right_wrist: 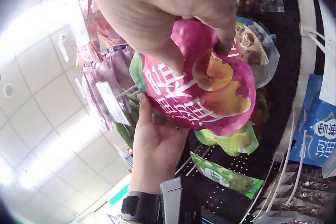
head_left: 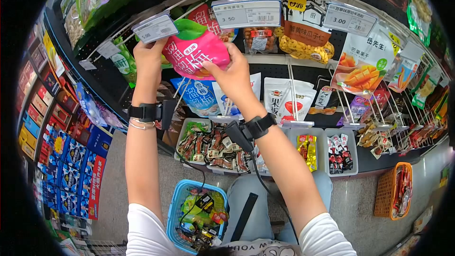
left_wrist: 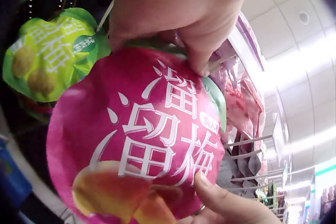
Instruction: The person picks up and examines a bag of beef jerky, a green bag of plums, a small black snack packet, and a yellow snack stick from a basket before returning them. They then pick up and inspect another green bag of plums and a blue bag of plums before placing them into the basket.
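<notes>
A pink snack bag [head_left: 199, 50] with a green leaf-shaped corner, white lettering and a fruit picture is held up before the shelf. My right hand [head_left: 235, 73] pinches its right edge, thumb on the printed front and fingers behind. At the opposite edge, my left hand [head_left: 149, 61] grips the bag close under a price tag [head_left: 155, 28]. In the left wrist view the left hand [left_wrist: 178, 3] comes over the bag's leafy edge, its fingers partly hidden behind. A similar light-green bag [left_wrist: 50, 56] hangs beside it.
Metal hooks with hanging snack bags and price tags surround the hands. Blue bags [head_left: 196, 96] stand just below. Grey bins [head_left: 340, 173] of small packets line the bottom shelf. A blue basket [head_left: 174, 204] holding snacks stands on the floor, an orange basket [head_left: 385, 194] to the right.
</notes>
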### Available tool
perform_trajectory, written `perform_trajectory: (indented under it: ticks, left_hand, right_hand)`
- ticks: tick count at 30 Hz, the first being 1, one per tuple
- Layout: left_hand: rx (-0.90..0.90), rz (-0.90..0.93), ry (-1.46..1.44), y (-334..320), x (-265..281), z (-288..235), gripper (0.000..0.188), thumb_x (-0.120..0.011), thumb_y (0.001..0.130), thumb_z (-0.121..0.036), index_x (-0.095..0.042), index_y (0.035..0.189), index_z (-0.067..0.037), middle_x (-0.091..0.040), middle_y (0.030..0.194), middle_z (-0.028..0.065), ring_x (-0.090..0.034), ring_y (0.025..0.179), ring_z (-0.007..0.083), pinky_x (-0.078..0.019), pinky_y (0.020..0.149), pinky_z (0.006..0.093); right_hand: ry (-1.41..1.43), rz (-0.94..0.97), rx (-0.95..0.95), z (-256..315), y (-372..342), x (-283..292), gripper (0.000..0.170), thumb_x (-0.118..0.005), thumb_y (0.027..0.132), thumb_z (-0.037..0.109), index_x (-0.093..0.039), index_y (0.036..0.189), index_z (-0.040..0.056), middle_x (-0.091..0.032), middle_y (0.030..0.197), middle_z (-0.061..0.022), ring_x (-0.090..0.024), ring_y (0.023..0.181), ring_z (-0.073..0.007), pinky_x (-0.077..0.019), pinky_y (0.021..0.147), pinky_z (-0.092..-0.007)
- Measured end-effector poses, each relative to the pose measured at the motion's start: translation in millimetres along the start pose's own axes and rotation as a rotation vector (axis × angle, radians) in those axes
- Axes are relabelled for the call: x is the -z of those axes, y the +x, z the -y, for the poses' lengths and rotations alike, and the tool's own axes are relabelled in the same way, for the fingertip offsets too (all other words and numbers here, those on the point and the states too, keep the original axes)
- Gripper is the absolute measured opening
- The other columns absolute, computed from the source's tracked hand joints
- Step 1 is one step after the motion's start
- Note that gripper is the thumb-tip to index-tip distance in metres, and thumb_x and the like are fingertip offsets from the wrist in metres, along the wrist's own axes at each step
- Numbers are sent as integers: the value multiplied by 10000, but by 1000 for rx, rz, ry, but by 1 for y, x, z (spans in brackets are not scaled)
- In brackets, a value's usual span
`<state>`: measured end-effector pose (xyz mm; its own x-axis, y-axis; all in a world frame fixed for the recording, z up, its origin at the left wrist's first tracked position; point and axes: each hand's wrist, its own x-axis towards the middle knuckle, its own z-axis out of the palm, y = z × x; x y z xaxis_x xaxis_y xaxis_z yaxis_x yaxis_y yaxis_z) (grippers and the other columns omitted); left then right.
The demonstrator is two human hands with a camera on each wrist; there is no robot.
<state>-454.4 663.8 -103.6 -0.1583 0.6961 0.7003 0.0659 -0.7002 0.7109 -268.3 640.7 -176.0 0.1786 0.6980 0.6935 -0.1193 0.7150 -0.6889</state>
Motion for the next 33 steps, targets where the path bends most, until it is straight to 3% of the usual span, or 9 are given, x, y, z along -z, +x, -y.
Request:
perform_trajectory:
  ticks: [7,10,16,19,24,27,33]
  left_hand:
    - [-22,13,-10,1,-5,2,263,-688,842,-139,-629,1063,-8,-645,1019,41,-578,881,110,-444,791,260]
    - [37,-17,20,3,-4,8,261,-684,843,-127,-629,1065,0,-647,1019,47,-578,879,110,-442,799,257]
    - [55,56,9,-9,-2,-3,250,-644,870,-113,-615,1063,43,-648,1007,71,-584,881,111,-444,798,256]
    - [66,46,22,-12,0,1,254,-631,879,-113,-606,1065,58,-644,1002,83,-587,884,110,-449,793,252]
    - [26,25,36,-15,4,4,236,-629,874,-82,-601,1063,56,-643,1000,88,-590,881,120,-455,791,244]
    - [-49,-33,-87,-15,-3,0,212,-688,835,-82,-652,1027,2,-663,960,40,-585,850,89,-447,773,227]
    - [-84,-16,-91,-7,8,11,197,-668,849,-78,-619,1027,-12,-649,1010,59,-603,886,124,-476,786,264]
  right_hand:
    - [84,16,-35,-7,2,5,428,-748,702,98,-557,1063,-30,-657,949,-173,-654,884,-242,-493,789,-327]
    - [-76,64,-34,-5,-1,5,421,-709,766,10,-503,1130,-42,-619,1025,-100,-611,914,-127,-490,819,-265]
    - [19,77,-56,-8,-9,6,405,-702,768,3,-504,1119,-39,-620,1006,-98,-607,926,-124,-490,814,-262]
    - [57,4,-56,-12,-16,5,402,-735,717,106,-557,1058,-11,-656,924,-162,-657,851,-246,-498,751,-327]
    - [115,-3,-54,-8,-21,6,399,-727,726,105,-556,1067,-14,-655,927,-168,-658,859,-251,-497,754,-327]
    - [142,3,-47,-7,-16,6,402,-724,730,104,-555,1076,-13,-655,936,-170,-657,869,-253,-496,763,-326]
    - [174,23,-46,2,-7,8,432,-733,728,125,-552,1091,-23,-649,957,-191,-653,893,-273,-493,788,-331]
